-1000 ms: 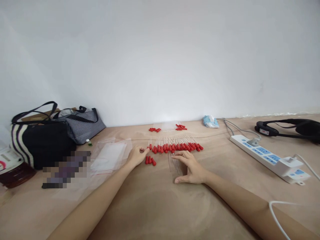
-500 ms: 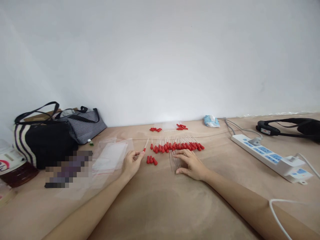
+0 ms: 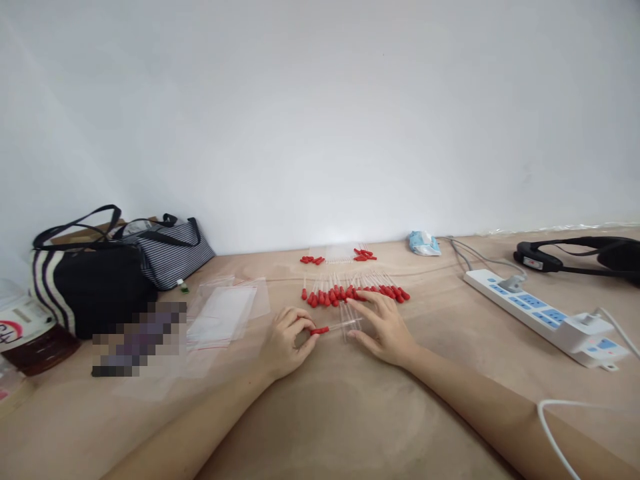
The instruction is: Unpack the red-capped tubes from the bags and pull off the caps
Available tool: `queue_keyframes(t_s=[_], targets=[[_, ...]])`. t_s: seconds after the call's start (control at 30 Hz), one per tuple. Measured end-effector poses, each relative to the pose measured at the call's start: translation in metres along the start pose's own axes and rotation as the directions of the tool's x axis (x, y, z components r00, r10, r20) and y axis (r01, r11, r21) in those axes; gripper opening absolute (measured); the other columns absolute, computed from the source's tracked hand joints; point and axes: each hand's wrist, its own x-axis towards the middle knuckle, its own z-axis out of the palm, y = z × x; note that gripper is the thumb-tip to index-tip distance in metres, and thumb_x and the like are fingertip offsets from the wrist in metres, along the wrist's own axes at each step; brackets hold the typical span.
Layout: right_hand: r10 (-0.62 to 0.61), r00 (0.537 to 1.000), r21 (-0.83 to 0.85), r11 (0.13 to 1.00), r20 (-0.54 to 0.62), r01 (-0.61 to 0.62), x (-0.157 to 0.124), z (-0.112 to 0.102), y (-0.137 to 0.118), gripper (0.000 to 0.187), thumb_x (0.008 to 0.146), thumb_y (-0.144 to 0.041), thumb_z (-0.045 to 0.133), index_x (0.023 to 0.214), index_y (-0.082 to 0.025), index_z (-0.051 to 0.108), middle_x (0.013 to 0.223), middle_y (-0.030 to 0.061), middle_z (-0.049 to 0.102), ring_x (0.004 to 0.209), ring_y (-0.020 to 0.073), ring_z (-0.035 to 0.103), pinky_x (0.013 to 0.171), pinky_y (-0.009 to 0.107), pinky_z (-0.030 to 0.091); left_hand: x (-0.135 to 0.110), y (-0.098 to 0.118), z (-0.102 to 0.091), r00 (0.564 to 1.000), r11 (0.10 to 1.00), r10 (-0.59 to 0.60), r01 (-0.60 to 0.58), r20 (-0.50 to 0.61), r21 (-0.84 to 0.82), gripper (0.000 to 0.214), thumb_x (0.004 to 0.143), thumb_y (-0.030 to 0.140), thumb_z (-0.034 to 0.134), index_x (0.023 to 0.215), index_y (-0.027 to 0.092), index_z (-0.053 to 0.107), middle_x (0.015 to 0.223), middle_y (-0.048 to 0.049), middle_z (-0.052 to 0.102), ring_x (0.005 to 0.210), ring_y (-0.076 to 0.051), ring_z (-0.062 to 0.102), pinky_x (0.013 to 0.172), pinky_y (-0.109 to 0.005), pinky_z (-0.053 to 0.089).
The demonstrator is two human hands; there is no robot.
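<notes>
My left hand pinches a dropper by its red rubber bulb, and the clear tube points right. Around the tube's tip curves my right hand, thumb and fingers apart, seemingly not gripping it. Several loose clear glass tubes lie beside the right fingertips, partly behind the held dropper. Just beyond both hands runs a row of red-bulbed droppers, tips pointing to the wall. The right fingers cover part of that row.
Red bulbs and clear tubes lie near the wall. Plastic bags, a black bag and a striped bag are left. A power strip, its cables and a black headset occupy the right.
My left hand has moved right and turned the dropper from pointing at the wall to pointing right. It now hides the loose red bulbs. My right hand's fingers have spread apart.
</notes>
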Motion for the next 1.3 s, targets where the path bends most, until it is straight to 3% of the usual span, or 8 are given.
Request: queue_keyframes(t_s=[0.17,0.33,0.53,0.87,1.3], targets=[[-0.085,0.993,-0.022,0.996,0.087,0.088,0.002,0.003,-0.006,0.028,0.078,-0.038,0.055,0.103,-0.029,0.059,0.114,0.0069,0.053,0.107,0.0230,0.044,0.092,0.047,0.031,0.000,0.007,0.006,0.995,0.994,0.095,-0.095,-0.005,0.050,0.011,0.077,0.026,0.050,0.074,0.020,0.059,0.082,-0.0044,0.059,0.081,-0.017,0.052,0.076,-0.033,0.040],[-0.119,0.987,0.009,0.993,0.113,0.118,0.003,0.005,-0.009,0.014,0.081,-0.030,0.053,0.088,-0.027,0.064,0.099,0.0027,0.061,0.103,0.0198,0.048,0.093,0.046,0.030,-0.001,0.010,0.009,0.990,0.988,0.144,-0.143,-0.009,0.055,0.011,0.078,0.027,0.051,0.077,0.020,0.060,0.084,-0.0044,0.062,0.082,-0.017,0.054,0.078,-0.033,0.041],[-0.185,0.981,0.025,0.983,0.052,0.184,0.002,0.004,-0.016,0.015,0.082,-0.025,0.051,0.092,-0.025,0.062,0.098,0.0032,0.063,0.101,0.0178,0.051,0.096,0.046,0.030,0.002,0.011,0.015,0.970,0.975,0.207,-0.214,0.127,0.052,0.029,0.083,0.033,0.046,0.107,0.021,0.056,0.114,-0.0074,0.058,0.114,-0.023,0.045,0.095,-0.043,0.034],[-0.196,0.978,0.004,0.980,0.073,0.197,0.000,-0.001,-0.018,0.013,0.081,-0.024,0.051,0.084,-0.025,0.063,0.084,-0.0006,0.067,0.093,0.0184,0.054,0.096,0.048,0.029,0.001,0.007,0.017,0.950,0.986,0.166,-0.152,0.263,-0.071,0.020,0.085,0.023,0.043,0.081,0.022,0.062,0.116,-0.0022,0.058,0.120,-0.021,0.040,0.101,-0.050,0.024],[-0.205,0.977,0.011,0.979,0.052,0.204,-0.002,0.000,-0.018,0.011,0.080,-0.023,0.052,0.083,-0.025,0.062,0.083,-0.0011,0.067,0.092,0.0177,0.053,0.097,0.049,0.025,-0.001,0.010,0.016,0.952,0.976,0.207,-0.185,0.225,-0.116,0.024,0.087,0.018,0.038,0.073,0.018,0.058,0.112,-0.0059,0.060,0.117,-0.023,0.044,0.101,-0.054,0.021]])
